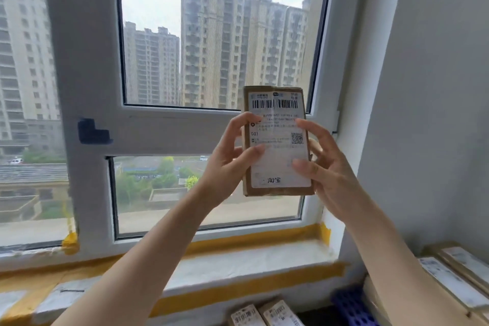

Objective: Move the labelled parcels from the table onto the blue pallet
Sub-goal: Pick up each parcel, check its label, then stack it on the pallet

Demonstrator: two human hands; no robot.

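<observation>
Both hands, left hand (229, 152) and right hand (324, 167), pinch the labelled parcel (277, 140) by fingertips up at the window, so honestly it could slip before reaching the blue pallet (349, 304).

Labelled brown parcel (277, 140) upright, held w/ both hands.
</observation>
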